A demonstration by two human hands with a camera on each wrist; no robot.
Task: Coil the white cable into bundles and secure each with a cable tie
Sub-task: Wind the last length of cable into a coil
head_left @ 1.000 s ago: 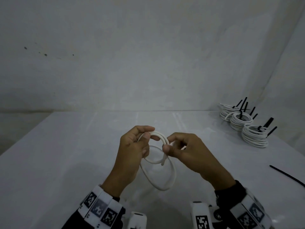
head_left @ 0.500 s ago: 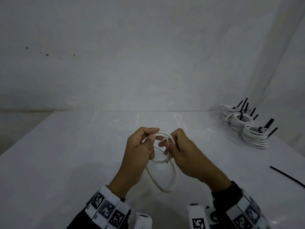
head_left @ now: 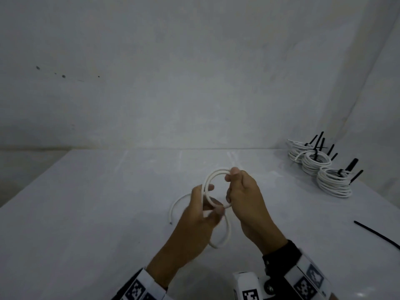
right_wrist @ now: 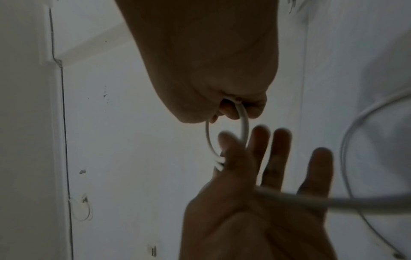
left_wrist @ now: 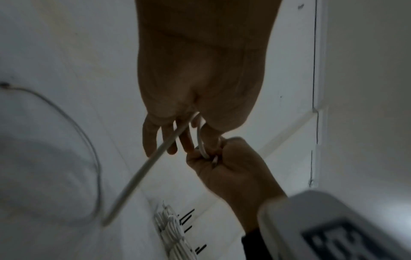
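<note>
I hold a white cable (head_left: 209,180) above the white table (head_left: 86,224), wound into a small coil of two or three turns. My left hand (head_left: 213,200) pinches the coil's lower left side between thumb and forefinger, with the other fingers straight (right_wrist: 280,149). My right hand (head_left: 231,176) pinches the coil's top right with curled fingers (right_wrist: 233,109). A slack loop (head_left: 226,234) hangs below both hands. The free end (head_left: 176,206) curves out to the left and down to the table.
Several finished white bundles (head_left: 320,167) with black cable ties sticking up sit at the table's back right corner. One loose black cable tie (head_left: 376,234) lies near the right edge. A pale wall stands behind the table.
The right hand has moved up to the top of the coil, and the left has slid down its side. The coil now shows as an open ring. The free end has swung out left.
</note>
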